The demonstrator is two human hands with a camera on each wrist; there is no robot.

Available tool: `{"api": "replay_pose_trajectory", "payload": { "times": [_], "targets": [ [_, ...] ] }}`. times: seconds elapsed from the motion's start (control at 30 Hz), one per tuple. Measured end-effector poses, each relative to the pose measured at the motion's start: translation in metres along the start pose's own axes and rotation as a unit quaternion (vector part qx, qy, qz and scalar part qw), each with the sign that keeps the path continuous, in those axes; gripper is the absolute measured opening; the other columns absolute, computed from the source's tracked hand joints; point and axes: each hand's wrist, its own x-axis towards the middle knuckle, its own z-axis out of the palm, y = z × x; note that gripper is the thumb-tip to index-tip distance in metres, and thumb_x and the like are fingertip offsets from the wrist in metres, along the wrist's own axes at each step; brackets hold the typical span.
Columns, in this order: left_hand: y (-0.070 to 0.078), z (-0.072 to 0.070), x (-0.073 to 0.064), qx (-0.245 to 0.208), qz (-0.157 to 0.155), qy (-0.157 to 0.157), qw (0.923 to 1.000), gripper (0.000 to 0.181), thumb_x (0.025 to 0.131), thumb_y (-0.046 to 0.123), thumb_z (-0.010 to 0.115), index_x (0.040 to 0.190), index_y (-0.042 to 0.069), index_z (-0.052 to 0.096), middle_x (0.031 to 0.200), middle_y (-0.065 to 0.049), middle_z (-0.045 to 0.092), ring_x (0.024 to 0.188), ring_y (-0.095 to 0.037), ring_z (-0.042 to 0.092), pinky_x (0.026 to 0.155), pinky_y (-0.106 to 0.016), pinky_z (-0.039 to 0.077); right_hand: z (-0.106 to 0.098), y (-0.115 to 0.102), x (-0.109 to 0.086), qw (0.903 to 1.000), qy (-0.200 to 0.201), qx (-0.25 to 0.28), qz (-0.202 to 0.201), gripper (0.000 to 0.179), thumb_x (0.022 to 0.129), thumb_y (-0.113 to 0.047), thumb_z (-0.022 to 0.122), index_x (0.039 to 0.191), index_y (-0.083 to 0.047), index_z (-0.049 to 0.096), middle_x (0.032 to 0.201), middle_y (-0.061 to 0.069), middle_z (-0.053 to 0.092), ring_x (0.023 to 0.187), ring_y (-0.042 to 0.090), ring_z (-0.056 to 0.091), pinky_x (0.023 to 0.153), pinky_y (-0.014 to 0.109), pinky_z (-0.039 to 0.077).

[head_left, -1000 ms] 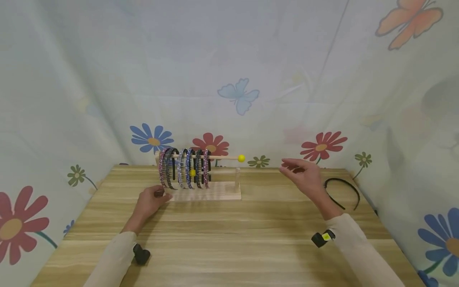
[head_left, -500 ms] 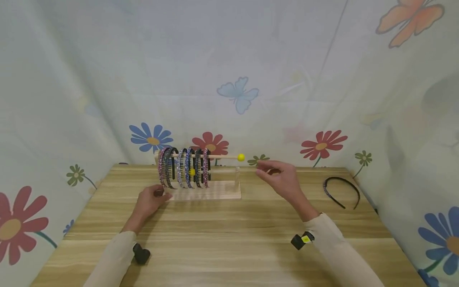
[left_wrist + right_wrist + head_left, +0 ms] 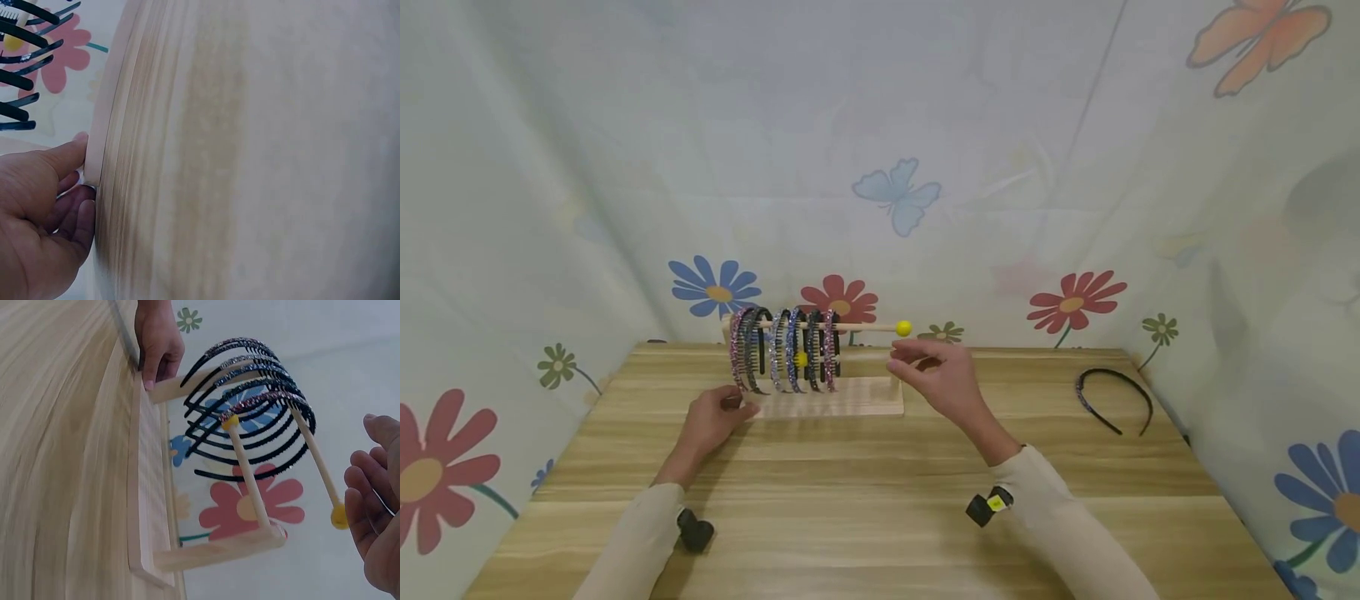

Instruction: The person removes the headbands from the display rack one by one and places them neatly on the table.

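Wooden table [image 3: 850, 517]: rack [image 3: 850, 400]; head view only, loose headband [image 3: 1082, 397].

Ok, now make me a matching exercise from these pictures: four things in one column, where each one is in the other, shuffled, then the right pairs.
1. Left hand
2. Right hand
3. Loose headband
4. Row of headbands

A. Hanging on the wooden stand
B. At the left end of the stand's base
C. Lying on the table
D. Near the rightmost yellow ball

Right pairs: 1-B, 2-D, 3-C, 4-A
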Motion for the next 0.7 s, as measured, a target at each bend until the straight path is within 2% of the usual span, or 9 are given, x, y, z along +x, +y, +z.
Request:
{"api": "replay_pose_trajectory", "payload": {
  "times": [0.17, 0.37, 0.7],
  "targets": [
    [-0.001, 0.000, 0.000, -0.002, 0.001, 0.002, 1.0000, 0.041, 0.095, 0.024, 0.074, 0.123, -0.006, 0.067, 0.125, -0.031, 0.066, 0.113, -0.045, 0.066, 0.095, -0.058, 0.054, 0.017, 0.002, 0.002, 0.9997, -0.017, 0.014, 0.008, 0.028, 0.090, -0.023, 0.082, 0.115, -0.012, 0.078, 0.101, 0.004, 0.079, 0.088, 0.019, 0.074, 0.073, 0.033, 0.061],
    [-0.002, 0.002, 0.001, -0.003, 0.005, 0.008, 1.0000, 0.041, 0.095, 0.024, 0.075, 0.122, -0.005, 0.068, 0.124, -0.030, 0.067, 0.113, -0.044, 0.067, 0.095, -0.058, 0.053, 0.035, 0.000, 0.006, 0.9993, -0.032, 0.006, 0.019, 0.032, 0.090, -0.028, 0.081, 0.118, -0.014, 0.077, 0.102, 0.000, 0.078, 0.088, 0.015, 0.073, 0.073, 0.027, 0.060],
    [0.000, 0.001, -0.001, 0.000, 0.007, 0.011, 0.9999, 0.041, 0.094, 0.024, 0.075, 0.122, -0.006, 0.068, 0.123, -0.030, 0.068, 0.111, -0.043, 0.067, 0.095, -0.058, 0.054, 0.060, 0.004, 0.012, 0.9973, -0.059, 0.002, 0.045, 0.041, 0.090, -0.030, 0.081, 0.124, -0.008, 0.074, 0.109, 0.007, 0.078, 0.093, 0.014, 0.073, 0.077, 0.027, 0.060]
  ]
}}
